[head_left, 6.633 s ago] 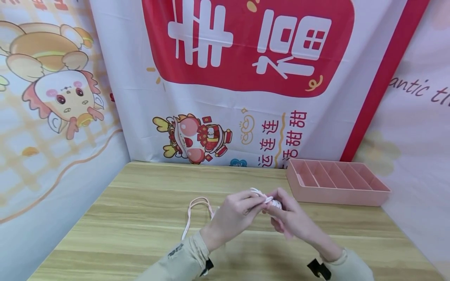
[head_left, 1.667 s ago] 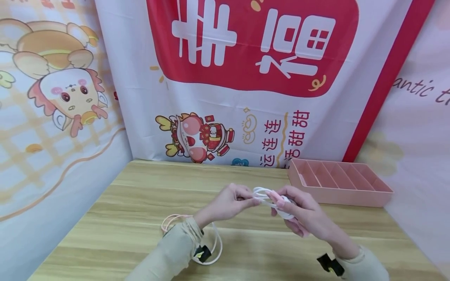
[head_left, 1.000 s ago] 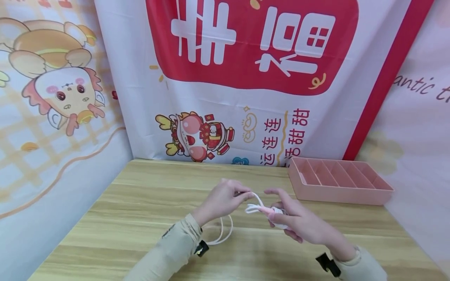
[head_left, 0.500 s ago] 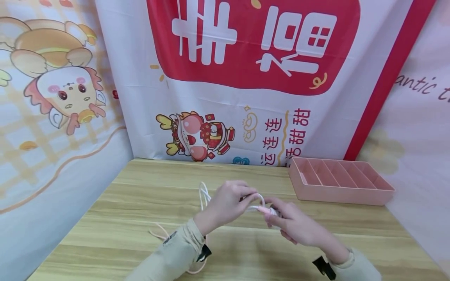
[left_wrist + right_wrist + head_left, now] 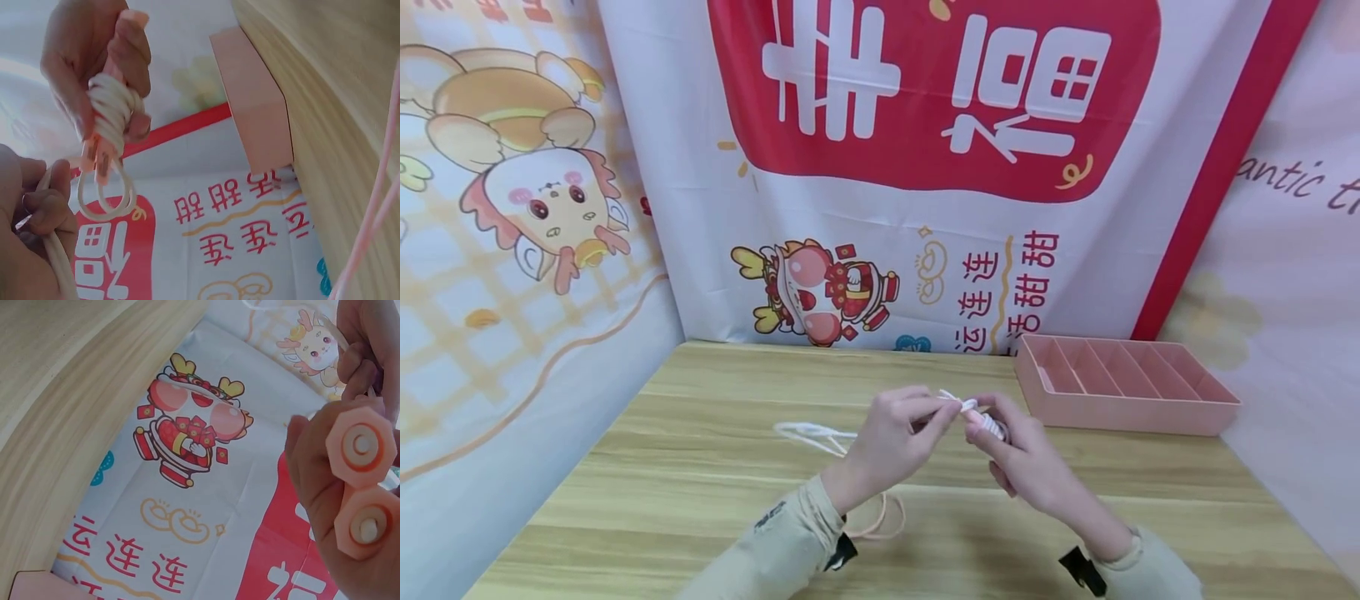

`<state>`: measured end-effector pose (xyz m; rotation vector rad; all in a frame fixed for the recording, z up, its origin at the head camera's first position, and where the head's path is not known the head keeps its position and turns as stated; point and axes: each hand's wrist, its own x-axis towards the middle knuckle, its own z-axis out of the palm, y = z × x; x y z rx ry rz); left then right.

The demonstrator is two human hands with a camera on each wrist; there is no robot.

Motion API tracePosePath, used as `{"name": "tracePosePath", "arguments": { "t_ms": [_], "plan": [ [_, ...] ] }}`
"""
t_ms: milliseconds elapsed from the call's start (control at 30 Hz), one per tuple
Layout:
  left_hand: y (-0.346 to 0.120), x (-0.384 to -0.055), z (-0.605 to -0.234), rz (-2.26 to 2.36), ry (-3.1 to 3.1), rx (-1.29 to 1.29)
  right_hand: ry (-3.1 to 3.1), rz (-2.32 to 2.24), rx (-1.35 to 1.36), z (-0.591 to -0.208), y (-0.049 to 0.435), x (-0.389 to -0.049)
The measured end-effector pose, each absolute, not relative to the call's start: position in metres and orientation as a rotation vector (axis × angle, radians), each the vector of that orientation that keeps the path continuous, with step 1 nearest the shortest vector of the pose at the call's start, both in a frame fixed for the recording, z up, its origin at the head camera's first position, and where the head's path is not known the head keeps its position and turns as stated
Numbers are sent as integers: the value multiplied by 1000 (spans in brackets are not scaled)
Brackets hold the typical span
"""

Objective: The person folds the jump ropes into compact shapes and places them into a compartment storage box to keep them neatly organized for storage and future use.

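A jump rope with two pink handles [image 5: 105, 164] is held in my right hand [image 5: 1030, 462], the fingers curled round both side by side. White cord [image 5: 111, 109] winds around the handles in several turns, and small loops stick out past their ends. In the right wrist view the handles' octagonal ends [image 5: 361, 445] face the camera. Close by on the left, my left hand [image 5: 895, 437] pinches the free cord [image 5: 55, 256] between thumb and fingers. From it a white length [image 5: 808, 433] hangs off to the left, and a pink loop [image 5: 891, 529] shows below the wrist.
A pink divided box [image 5: 1138, 387] stands at the back right of the wood-grain table [image 5: 700, 433]. Behind the table hangs a printed cloth [image 5: 850, 208], with more printed cloth at both sides.
Earlier, my left hand drew the cord in different directions around the handles; now it pinches it close beside their ends. The trailing cord has swung about. My right hand keeps holding the handles.
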<state>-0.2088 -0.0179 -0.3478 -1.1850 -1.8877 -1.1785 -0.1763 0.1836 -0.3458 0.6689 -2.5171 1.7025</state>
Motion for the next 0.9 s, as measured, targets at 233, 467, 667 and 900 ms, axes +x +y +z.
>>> {"name": "tracePosePath", "arguments": {
  "t_ms": [233,467,667,900],
  "plan": [
    [-17,-209,-350,-1513,-2057,-1012,-2433,1666,622,-347,184,-178],
    [-17,-208,-348,-1611,-2144,-987,-2430,1655,640,-348,185,-179],
    [-16,-209,-349,-1526,-2139,-1038,-2428,1645,636,-349,184,-180],
    [-18,-207,-348,-1434,-2230,-1133,-2428,1651,617,-349,184,-179]
  ]
}}
